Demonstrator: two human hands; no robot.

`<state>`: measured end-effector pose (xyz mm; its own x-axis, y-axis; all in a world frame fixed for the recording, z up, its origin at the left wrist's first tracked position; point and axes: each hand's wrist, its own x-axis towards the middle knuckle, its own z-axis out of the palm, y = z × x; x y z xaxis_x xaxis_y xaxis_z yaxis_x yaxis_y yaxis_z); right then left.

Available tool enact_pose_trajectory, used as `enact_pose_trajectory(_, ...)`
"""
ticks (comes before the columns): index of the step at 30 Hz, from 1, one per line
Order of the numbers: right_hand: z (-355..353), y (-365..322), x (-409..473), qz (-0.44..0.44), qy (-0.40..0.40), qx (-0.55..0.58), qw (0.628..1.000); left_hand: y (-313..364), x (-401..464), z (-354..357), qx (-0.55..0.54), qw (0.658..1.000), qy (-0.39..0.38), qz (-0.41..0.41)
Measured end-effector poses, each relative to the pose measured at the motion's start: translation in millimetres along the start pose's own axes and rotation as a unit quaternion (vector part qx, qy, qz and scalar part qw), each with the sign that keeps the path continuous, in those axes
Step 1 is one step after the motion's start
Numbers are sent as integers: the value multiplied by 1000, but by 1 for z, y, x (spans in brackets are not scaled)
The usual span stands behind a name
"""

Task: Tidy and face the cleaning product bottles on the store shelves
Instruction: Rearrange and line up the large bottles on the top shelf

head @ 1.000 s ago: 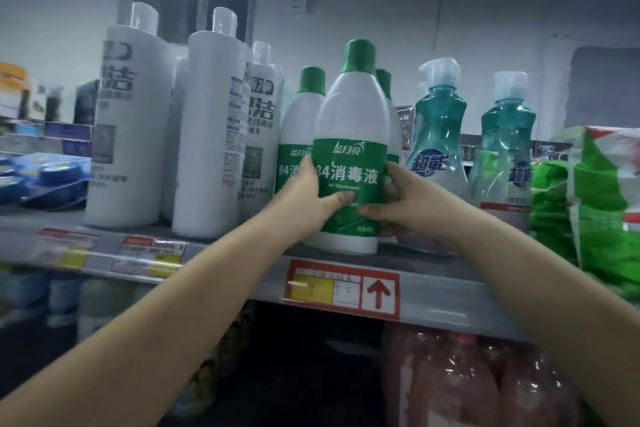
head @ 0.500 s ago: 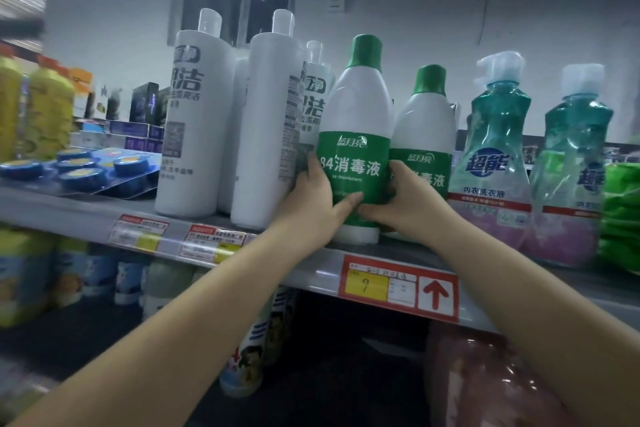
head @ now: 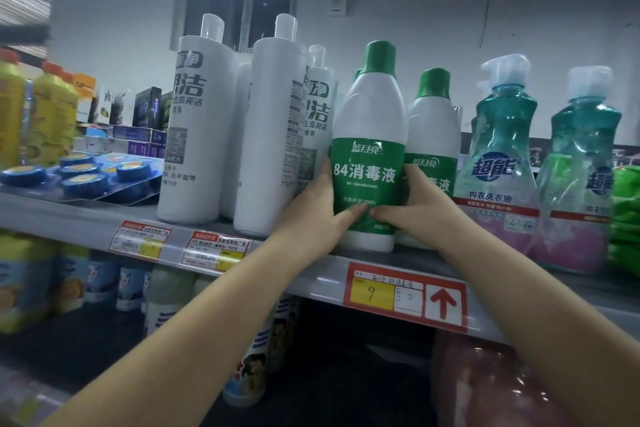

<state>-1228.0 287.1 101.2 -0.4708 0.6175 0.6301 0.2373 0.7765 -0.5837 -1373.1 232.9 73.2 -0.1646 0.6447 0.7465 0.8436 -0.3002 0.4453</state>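
A white 84 disinfectant bottle (head: 369,135) with a green cap and green label stands at the front of the grey shelf (head: 304,274), label facing me. My left hand (head: 318,211) grips its left side and my right hand (head: 415,204) grips its right side, thumbs meeting across the lower label. A second green-capped bottle (head: 434,121) stands just behind it to the right. Three tall white cleaner bottles stand to the left: one (head: 197,128), another (head: 273,135) turned with its back label outward, a third (head: 317,107) behind.
Two teal pump bottles (head: 498,163) (head: 581,170) stand to the right, with green bags (head: 625,218) at the far right. Blue toilet-block packs (head: 86,173) and yellow bottles (head: 52,111) lie left. A red price tag (head: 405,295) hangs on the shelf edge. More bottles fill the lower shelf.
The view has swung left and closer. The held disinfectant bottle now stands beside the white cleaner bottles, clear of the second green-capped bottle; both hands keep their grip.
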Motion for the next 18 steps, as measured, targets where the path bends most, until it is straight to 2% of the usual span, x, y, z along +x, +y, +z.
enact_pose_trajectory(2,-1,-1,-1,-19,24,-26,999,4,-3,1,14,1000,23,-3)
enact_pose_trajectory(5,0,-8,-5,-70,112,-97,987,10,-12,3,45,996,76,0)
enact_pose_trajectory(10,21,-44,-13,-178,224,-174,942,12,-36,-9,61,986,131,83)
enact_pose_trajectory(14,51,-69,-10,-247,200,-199,927,-13,-48,-41,91,960,205,167)
enact_pose_trajectory(16,65,-74,-5,-245,160,-224,930,-32,-47,-63,101,954,236,153)
enact_pose_trajectory(18,78,-76,2,-230,116,-226,940,-51,-44,-87,114,955,256,93)
